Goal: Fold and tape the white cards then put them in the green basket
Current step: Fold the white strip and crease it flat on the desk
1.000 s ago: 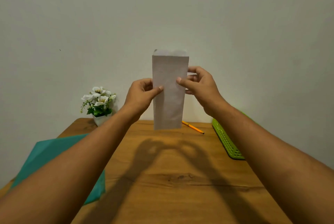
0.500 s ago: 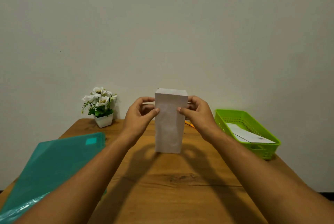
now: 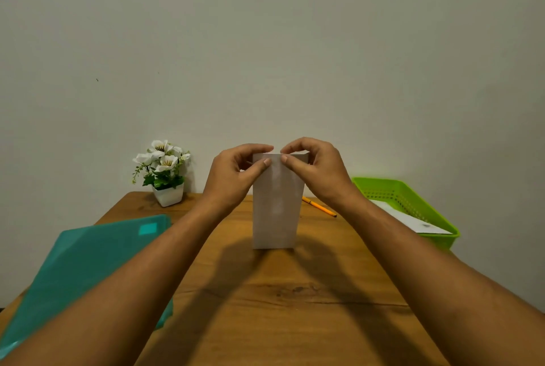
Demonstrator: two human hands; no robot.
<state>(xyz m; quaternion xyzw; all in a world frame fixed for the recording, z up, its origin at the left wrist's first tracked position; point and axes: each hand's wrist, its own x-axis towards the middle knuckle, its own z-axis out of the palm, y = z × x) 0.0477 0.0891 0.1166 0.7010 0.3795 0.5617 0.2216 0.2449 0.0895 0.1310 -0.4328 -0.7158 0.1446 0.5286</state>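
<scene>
the white card (image 3: 275, 206) stands upright over the middle of the table (image 3: 295, 306), a tall narrow folded strip facing the camera. its lower edge is at the wood or just above it; i cannot tell if it touches. the left hand (image 3: 233, 176) pinches the top edge left of centre, thumb on the near face and the other digits curled over the far side. the right hand (image 3: 320, 174) pinches the same edge right of centre in the same way, and the two thumbs nearly meet. both hands are grasping the card and nothing else.

the card looks light and thin, stiff enough to stand up under a top grip yet easy to crease or dent. it is dry paper, so not slippery. a hard squeeze would likely mark it. judged from this, the best hold is a light pinch on an edge or along the fold, not on the flat middle, where it would bow. whether tape is on it i cannot tell.

the basket (image 3: 392, 194) sits at the far right of the table, well apart from the held card, with another white card (image 3: 413, 219) lying flat inside. a pen (image 3: 320, 207) lies just behind the held card. a folder (image 3: 88, 262) is at near left and a plant (image 3: 163, 171) at far left.
</scene>
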